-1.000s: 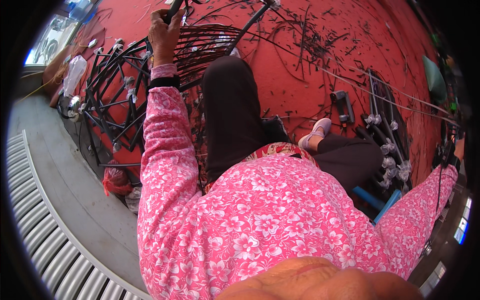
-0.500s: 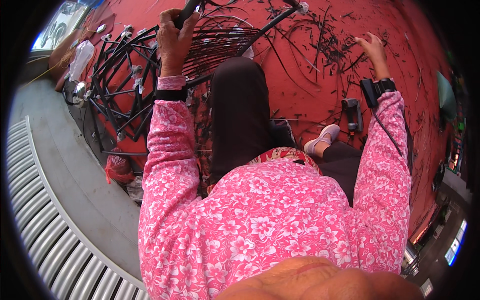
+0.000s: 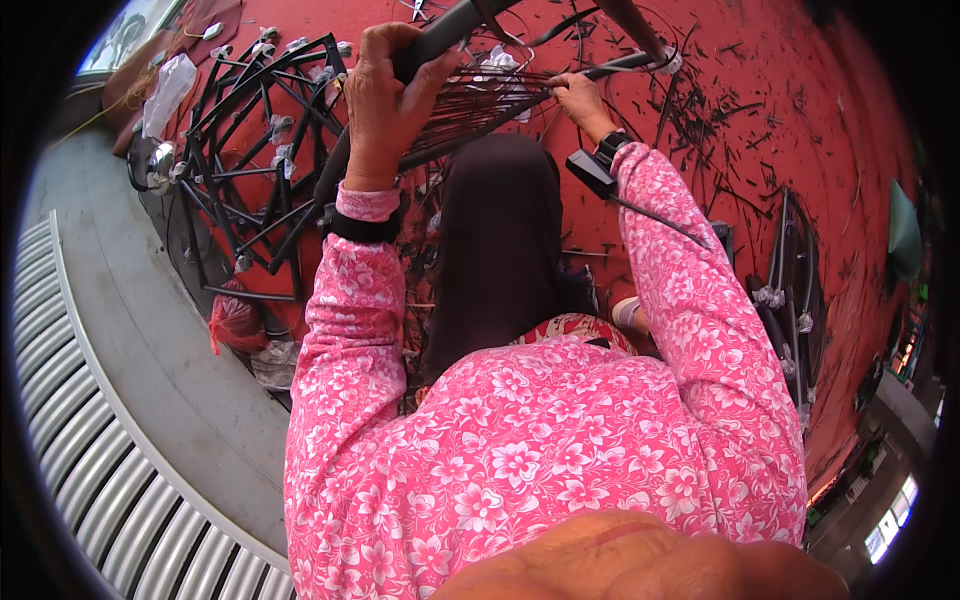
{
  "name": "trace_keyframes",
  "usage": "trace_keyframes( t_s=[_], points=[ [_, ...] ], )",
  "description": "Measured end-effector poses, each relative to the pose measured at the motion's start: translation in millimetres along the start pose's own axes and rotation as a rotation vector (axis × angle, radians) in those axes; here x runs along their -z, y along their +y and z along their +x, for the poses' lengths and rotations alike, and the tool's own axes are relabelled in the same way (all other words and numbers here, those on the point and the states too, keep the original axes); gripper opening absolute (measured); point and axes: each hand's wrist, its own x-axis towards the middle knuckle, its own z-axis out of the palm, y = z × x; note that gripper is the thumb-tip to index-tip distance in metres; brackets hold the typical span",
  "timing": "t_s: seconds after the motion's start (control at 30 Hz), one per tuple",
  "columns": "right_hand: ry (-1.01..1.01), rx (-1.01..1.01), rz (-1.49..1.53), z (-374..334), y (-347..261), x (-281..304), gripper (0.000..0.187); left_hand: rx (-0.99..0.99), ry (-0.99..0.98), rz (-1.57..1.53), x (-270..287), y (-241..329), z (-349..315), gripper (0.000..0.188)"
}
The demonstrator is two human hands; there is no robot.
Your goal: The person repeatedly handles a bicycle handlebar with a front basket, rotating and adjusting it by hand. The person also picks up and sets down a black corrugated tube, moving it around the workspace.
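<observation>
- Frame (image 3: 455,32) of dark tubing: at the top of the view, tilted, beyond the person's raised knee (image 3: 500,165); whether knee and tube touch, cannot tell.
- Thin dark strands (image 3: 470,112): a fan of them across the frame, drawn close together toward their right end.
- Left hand (image 3: 385,110): wrapped around the frame's thick tube, thumb on one side, fingers on the other.
- Right hand (image 3: 583,105): at the right end of the strands, fingertips close together; too small to tell whether they pinch a strand.
- Wrists: black band (image 3: 363,228) on the left; on the right, a dark boxy device (image 3: 590,168) with a cable along the floral pink sleeve (image 3: 690,270).
- Left of the frame: heap of dark tubular frames (image 3: 235,165), some joints wrapped in clear plastic. White plastic bag (image 3: 170,92) near it.
- Below that heap: red bag (image 3: 237,322), knotted look, beside the grey ledge (image 3: 190,370). Metal rollers (image 3: 140,510) farther out, lower left.
- Right: red floor (image 3: 840,130), dark scraps (image 3: 715,125) scattered beyond the right hand; dark tubes (image 3: 785,280) with clear-wrapped ends lie beside the right sleeve.
</observation>
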Motion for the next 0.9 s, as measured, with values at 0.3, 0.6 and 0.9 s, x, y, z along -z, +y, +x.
trace_keyframes(
  t_s=[0.3, 0.6, 0.9],
  points=[
    [0.319, 0.297, -0.062, -85.2, 100.8, 71.4, 0.01, -0.018, -0.076, -0.126, 0.4, 16.5, 9.6, 0.043],
    [1.034, -0.005, -0.089, -181.5, 56.2, 288.1, 0.034, -0.035, -0.08, -0.05, -36.8, 28.3, 14.5, 0.045],
    [0.309, 0.527, -0.164, -152.2, -165.9, 137.9, 0.041, -0.016, -0.128, 0.023, -83.4, 25.5, 19.4, 0.046]
  ],
)
